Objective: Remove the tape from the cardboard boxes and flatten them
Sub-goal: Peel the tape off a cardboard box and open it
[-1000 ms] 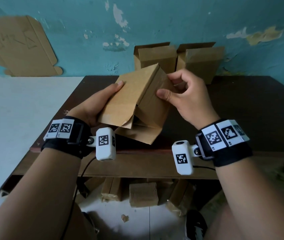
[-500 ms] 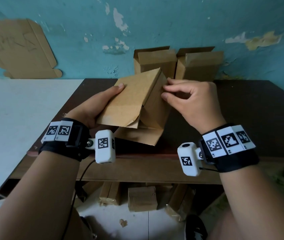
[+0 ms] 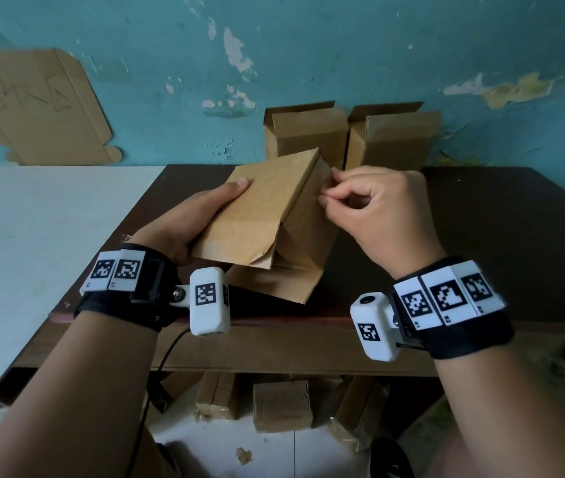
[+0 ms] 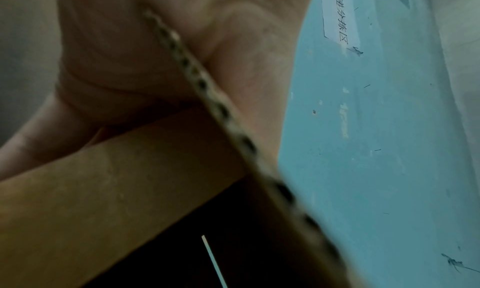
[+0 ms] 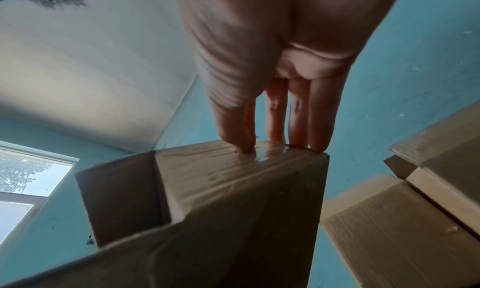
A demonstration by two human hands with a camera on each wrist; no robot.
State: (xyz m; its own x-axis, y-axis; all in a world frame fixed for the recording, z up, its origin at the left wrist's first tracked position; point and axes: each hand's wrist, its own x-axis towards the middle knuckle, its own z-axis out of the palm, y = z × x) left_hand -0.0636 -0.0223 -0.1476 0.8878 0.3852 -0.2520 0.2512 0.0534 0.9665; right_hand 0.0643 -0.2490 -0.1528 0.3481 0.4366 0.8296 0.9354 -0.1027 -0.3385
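Above the dark table [image 3: 481,236], my left hand [image 3: 205,215] grips a brown cardboard box [image 3: 264,215] from the left. Its thumb lies on the top face and its fingers are hidden underneath. The box's near flaps hang open toward me. My right hand [image 3: 326,196] is curled at the box's far right edge, thumb and forefinger pinched together. The right wrist view shows the fingertips [image 5: 241,146] on glossy clear tape [image 5: 259,157] across the box [image 5: 233,189] end. In the left wrist view the palm [image 4: 130,56] presses against a cardboard edge [image 4: 207,91].
Two open-topped boxes [image 3: 305,136] [image 3: 395,139] stand at the table's back against the blue wall. A flattened cardboard sheet [image 3: 32,105] leans on the wall at left, above a white surface [image 3: 32,236]. Several boxes [image 3: 281,405] lie on the floor under the table.
My right hand has slid from the box's side up to its far edge and its fingers have curled into a pinch on the tape. The left hand has kept its grip.
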